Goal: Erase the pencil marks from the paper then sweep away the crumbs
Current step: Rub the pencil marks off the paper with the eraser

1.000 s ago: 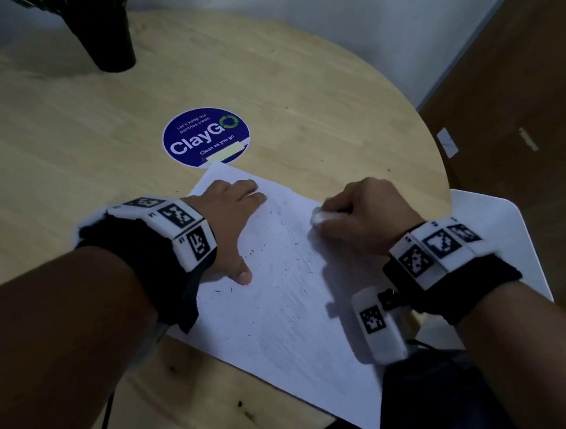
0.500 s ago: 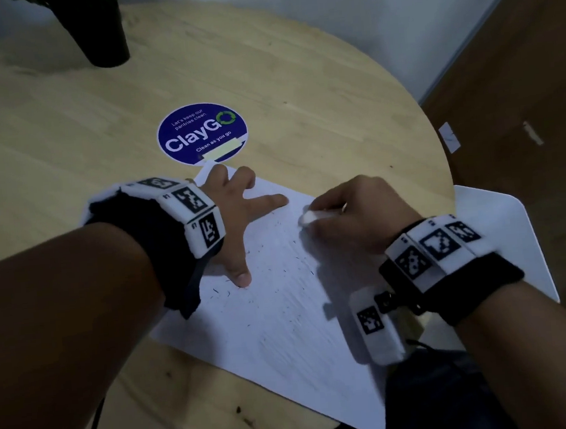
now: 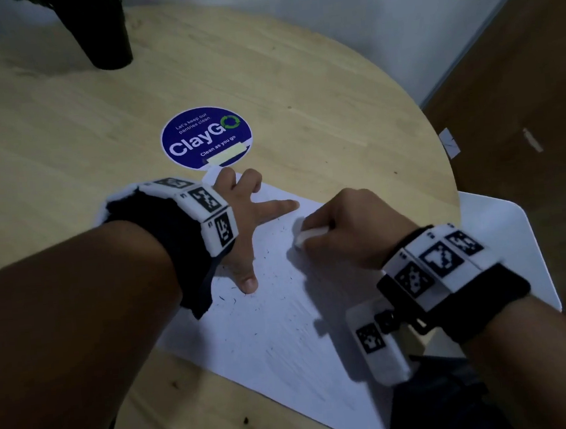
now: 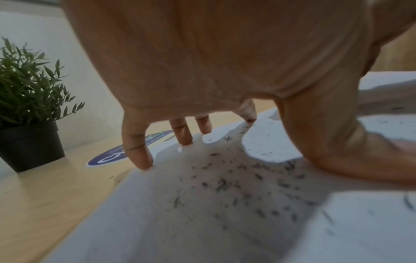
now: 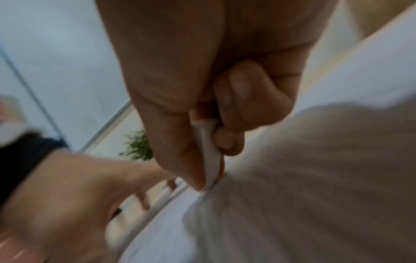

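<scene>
the paper (image 3: 278, 334) lies on the round wooden worktop (image 3: 62, 137), its far corner touching a blue sticker (image 3: 206, 137). the left hand (image 3: 241, 224) presses it down with fingers spread wide and straight. the right hand (image 3: 354, 225) pinches a white eraser (image 3: 311, 236) whose tip touches the sheet near the left forefinger. dark crumbs (image 4: 236, 181) lie scattered under and around the left palm. a potted plant (image 4: 29, 99) stands at the far edge.

Head view looks down; both wrist views, low and close, share the paper (image 3: 285, 334).
</scene>
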Demonstrator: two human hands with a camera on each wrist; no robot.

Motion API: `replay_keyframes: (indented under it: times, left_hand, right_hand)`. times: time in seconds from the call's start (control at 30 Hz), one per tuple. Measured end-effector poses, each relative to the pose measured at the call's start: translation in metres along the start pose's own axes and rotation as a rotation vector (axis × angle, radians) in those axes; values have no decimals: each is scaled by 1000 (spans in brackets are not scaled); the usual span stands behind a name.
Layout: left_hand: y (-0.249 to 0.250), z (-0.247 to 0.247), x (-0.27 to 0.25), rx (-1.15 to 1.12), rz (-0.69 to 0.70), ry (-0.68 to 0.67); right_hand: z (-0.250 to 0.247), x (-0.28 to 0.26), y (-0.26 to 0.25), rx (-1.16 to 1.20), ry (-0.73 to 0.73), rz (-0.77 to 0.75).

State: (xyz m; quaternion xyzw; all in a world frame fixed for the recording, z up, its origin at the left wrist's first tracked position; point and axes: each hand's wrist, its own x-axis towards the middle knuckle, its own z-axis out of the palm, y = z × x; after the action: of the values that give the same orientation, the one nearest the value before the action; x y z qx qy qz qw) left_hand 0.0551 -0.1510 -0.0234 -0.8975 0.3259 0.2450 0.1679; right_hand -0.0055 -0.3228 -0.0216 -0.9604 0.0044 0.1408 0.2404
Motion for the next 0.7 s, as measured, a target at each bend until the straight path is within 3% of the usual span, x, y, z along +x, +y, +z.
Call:
replay_keyframes:
  times: [0.13,0.27,0.4,0.53,0.7]
  left_hand:
    - [-1,0,0,-4,4,7]
    - [-1,1,0,4,-5,13]
    - [0,2,-1,-10,-8,28]
    - [-1,2,-1,1,-4,29]
    - [0,2,-2,-6,-1,47]
  right_hand:
    - [-11,7,10,76,122,109]
    - [4,-1,-2,-11,-5,-14]
    - [-9,6,6,111,121,114]
    - [2,-4,-4,21,-12,-11]
    - [-6,7,4,108,120,144]
